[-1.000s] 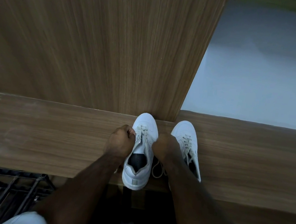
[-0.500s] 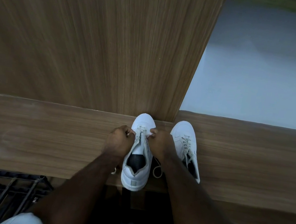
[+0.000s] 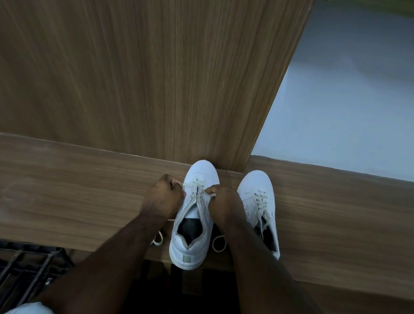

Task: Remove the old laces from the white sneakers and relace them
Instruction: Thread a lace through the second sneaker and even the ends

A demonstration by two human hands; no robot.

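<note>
Two white sneakers stand side by side on a wooden ledge (image 3: 64,190), toes toward the wall. The left sneaker (image 3: 190,247) has its off-white lace (image 3: 197,185) threaded only through the eyelets near the toe, and its tongue lies open. My left hand (image 3: 165,196) is curled at that shoe's left side and pinches a lace end. On the shoe's right side, my right hand (image 3: 222,203) pinches the other lace strand near the eyelets. Loose lace loops (image 3: 218,244) trail beside the heel. The right sneaker (image 3: 254,189) is laced, partly hidden by my right forearm.
A tall wooden panel (image 3: 135,55) rises right behind the toes. A pale wall (image 3: 366,98) fills the right. A black metal rack (image 3: 1,269) sits below the ledge at the lower left. The heel of the left sneaker overhangs the ledge's front edge.
My right hand moved from the gap between the shoes up to the left sneaker's eyelets and took hold of the lace. My left hand stayed at the shoe's left side.
</note>
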